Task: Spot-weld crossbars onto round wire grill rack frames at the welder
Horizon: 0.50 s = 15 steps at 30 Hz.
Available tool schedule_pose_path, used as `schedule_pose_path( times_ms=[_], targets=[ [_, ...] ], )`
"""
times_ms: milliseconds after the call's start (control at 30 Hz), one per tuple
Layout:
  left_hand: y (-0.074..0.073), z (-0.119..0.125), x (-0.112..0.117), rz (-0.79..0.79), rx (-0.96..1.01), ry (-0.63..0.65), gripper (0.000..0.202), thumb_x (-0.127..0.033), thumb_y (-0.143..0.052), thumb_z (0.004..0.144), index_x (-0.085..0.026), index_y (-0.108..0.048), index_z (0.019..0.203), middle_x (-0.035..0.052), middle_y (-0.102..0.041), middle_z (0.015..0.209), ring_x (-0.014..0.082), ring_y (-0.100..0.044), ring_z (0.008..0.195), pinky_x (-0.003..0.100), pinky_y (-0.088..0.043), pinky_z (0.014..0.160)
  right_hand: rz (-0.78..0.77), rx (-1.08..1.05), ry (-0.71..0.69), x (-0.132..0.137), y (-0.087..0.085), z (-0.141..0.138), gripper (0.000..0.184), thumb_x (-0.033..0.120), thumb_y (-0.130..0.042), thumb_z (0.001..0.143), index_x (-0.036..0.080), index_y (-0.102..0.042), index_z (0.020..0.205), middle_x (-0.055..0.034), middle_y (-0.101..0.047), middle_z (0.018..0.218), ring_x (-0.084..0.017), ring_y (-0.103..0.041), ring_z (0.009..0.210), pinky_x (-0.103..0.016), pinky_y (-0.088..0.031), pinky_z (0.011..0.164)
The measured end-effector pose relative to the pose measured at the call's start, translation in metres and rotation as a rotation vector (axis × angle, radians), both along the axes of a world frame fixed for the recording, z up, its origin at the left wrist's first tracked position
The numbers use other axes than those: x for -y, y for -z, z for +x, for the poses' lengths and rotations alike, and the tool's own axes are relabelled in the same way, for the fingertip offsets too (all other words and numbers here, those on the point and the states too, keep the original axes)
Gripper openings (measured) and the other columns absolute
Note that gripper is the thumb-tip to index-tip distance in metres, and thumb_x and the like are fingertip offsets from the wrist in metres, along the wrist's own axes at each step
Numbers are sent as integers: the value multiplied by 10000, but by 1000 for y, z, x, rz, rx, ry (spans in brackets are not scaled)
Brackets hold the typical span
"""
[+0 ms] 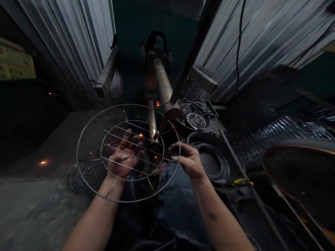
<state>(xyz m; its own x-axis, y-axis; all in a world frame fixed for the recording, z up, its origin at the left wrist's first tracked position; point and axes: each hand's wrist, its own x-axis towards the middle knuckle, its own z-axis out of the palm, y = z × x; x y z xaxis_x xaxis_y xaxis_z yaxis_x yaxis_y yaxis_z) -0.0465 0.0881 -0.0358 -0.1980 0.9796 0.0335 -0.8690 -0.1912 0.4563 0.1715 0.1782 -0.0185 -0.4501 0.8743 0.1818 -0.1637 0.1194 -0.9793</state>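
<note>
A round wire rack, with an outer ring, an inner ring, parallel cross wires and short spokes, is held tilted before me. My right hand pinches it at the right side by the outer ring and a spoke; the exact fingertip contact is dark. Behind the cross wires lies my left hand, palm up, thumb and fingers apart, near the inner ring's left part. Whether it bears the rack's weight I cannot tell. Just beyond the inner ring is a lower metal rod of a machine, with glowing sparks around.
A thick machine arm reaches toward me above the rack. Right of it stand a tray of small wire pieces and a wire coil. A wire bundle lies on the floor at left. A large round pan-like rim is at far right.
</note>
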Motion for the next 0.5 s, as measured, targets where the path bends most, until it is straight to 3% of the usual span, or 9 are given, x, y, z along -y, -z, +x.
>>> schedule_pose_path(
  times_ms=[67,167,333,500],
  targets=[
    [-3,0,1,11,-3,3,763,-32,-519,547,-312,-564,1254,36,-614,1188,206,-597,980,362,-511,815,40,-5,-30,16,0,6,258,197,-785,644,217,-721,893,-41,-688,892,-210,-633,837,-330,-522,750],
    [-5,1,0,3,35,-7,706,-51,-510,587,-308,-571,1242,36,-617,1192,202,-605,961,361,-512,793,138,-31,36,34,0,2,170,162,-769,686,233,-728,835,-29,-679,880,-190,-627,846,-312,-511,772],
    [-8,4,-7,-134,91,15,413,-175,-491,824,-242,-585,1221,53,-675,1040,214,-638,886,356,-515,722,178,-28,262,45,0,-9,69,193,-744,722,227,-723,778,-17,-669,820,-148,-612,683,-264,-505,617],
    [-14,10,-6,-98,134,21,356,-266,-468,871,-232,-602,1199,62,-668,1070,223,-639,858,332,-507,663,180,35,343,49,-4,-11,56,237,-748,700,203,-716,731,-13,-659,719,-147,-591,628,-248,-481,549]
  ],
)
